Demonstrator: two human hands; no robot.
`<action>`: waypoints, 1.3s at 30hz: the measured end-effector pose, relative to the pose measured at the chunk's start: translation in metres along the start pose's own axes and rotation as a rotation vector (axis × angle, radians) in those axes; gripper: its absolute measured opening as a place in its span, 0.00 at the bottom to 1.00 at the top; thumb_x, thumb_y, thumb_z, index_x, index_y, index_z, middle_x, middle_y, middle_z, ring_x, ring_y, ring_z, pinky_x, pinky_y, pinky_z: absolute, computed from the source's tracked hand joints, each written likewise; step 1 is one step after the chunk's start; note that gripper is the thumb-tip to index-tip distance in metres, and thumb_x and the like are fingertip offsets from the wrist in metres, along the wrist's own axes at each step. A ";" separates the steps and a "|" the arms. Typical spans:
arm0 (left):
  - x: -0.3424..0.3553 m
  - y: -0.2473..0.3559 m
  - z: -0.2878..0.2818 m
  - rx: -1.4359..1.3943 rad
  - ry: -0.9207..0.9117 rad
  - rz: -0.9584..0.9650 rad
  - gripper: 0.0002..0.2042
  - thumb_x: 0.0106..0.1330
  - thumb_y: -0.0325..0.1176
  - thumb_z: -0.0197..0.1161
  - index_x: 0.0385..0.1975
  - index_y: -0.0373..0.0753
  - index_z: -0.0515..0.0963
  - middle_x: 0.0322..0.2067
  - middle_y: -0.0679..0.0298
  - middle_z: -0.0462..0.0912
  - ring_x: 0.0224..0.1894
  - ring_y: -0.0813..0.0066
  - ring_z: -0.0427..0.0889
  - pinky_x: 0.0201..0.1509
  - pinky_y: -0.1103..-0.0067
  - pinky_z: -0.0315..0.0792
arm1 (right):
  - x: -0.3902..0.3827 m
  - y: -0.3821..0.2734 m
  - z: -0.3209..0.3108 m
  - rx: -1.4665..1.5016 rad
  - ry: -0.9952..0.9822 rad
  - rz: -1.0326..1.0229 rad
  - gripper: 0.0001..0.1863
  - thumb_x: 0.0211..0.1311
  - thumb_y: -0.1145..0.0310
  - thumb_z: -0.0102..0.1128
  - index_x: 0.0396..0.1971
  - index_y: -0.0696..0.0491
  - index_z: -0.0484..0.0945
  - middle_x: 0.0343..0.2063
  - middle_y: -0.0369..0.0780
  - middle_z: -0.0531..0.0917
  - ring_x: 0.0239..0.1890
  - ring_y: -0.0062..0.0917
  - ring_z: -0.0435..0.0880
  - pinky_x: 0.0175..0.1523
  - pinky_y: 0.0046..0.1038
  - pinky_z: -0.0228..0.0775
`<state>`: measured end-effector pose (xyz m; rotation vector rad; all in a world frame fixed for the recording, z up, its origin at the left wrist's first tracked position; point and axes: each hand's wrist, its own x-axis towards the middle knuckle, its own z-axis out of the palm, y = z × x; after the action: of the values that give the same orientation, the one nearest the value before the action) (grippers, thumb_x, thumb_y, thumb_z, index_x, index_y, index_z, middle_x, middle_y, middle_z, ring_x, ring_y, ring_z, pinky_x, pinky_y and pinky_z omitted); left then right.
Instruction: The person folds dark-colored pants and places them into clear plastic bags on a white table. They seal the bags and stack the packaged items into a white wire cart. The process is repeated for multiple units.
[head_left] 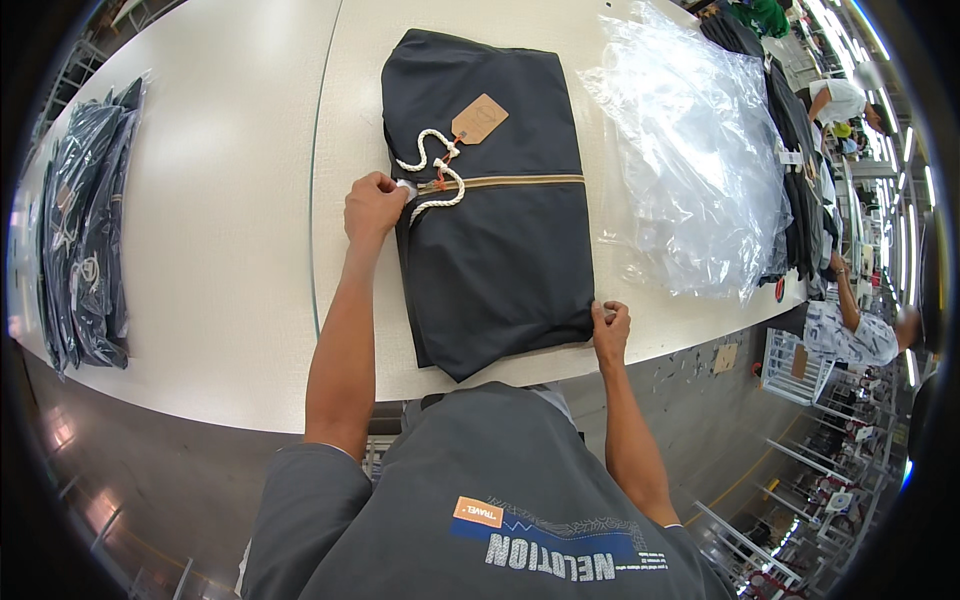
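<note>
A folded black jacket (495,270) lies on the pale table before me, its brass-coloured zipper running across it. White drawcords (441,190) curl over its left part, and a brown cardboard hang tag (480,118) rests above them. At the jacket's left edge, my left hand (374,205) is closed in a pinch by the zipper end, where a small whitish bit shows at the fingertips. My right hand (611,333) pinches the near right corner of the jacket, fingers curled.
Clear plastic bags (690,160) are heaped right of the jacket. Several bagged dark garments (88,230) lie at the table's far left. Dark garments (800,210) line the right end. Two people stand beyond there, one in a patterned shirt (850,335). The table's near edge (240,424) curves before me.
</note>
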<state>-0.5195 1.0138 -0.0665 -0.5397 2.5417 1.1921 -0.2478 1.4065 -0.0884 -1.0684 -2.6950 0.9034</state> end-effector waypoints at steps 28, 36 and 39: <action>0.017 0.117 -0.019 0.163 -0.515 0.793 0.05 0.63 0.28 0.66 0.37 0.38 0.83 0.30 0.60 0.85 0.34 0.71 0.83 0.40 0.75 0.75 | 0.003 -0.009 -0.001 -0.064 0.000 0.019 0.25 0.62 0.49 0.68 0.43 0.57 0.77 0.28 0.42 0.73 0.32 0.33 0.72 0.42 0.37 0.67; 0.055 0.122 0.034 0.245 -0.780 0.777 0.12 0.59 0.28 0.66 0.43 0.41 0.85 0.35 0.59 0.87 0.40 0.65 0.84 0.44 0.73 0.77 | 0.001 -0.010 -0.004 -0.081 0.009 0.028 0.25 0.61 0.48 0.68 0.43 0.56 0.76 0.29 0.42 0.73 0.32 0.33 0.73 0.41 0.37 0.67; 0.074 0.111 0.030 0.029 -0.540 0.744 0.12 0.62 0.29 0.64 0.45 0.38 0.84 0.38 0.55 0.88 0.39 0.66 0.86 0.46 0.73 0.78 | 0.001 -0.011 -0.002 -0.094 0.009 0.037 0.25 0.61 0.48 0.68 0.43 0.56 0.76 0.29 0.42 0.73 0.32 0.33 0.73 0.41 0.37 0.68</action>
<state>-0.6323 1.0865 -0.0398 0.7178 2.2932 1.2709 -0.2541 1.4018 -0.0803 -1.1404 -2.7440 0.7818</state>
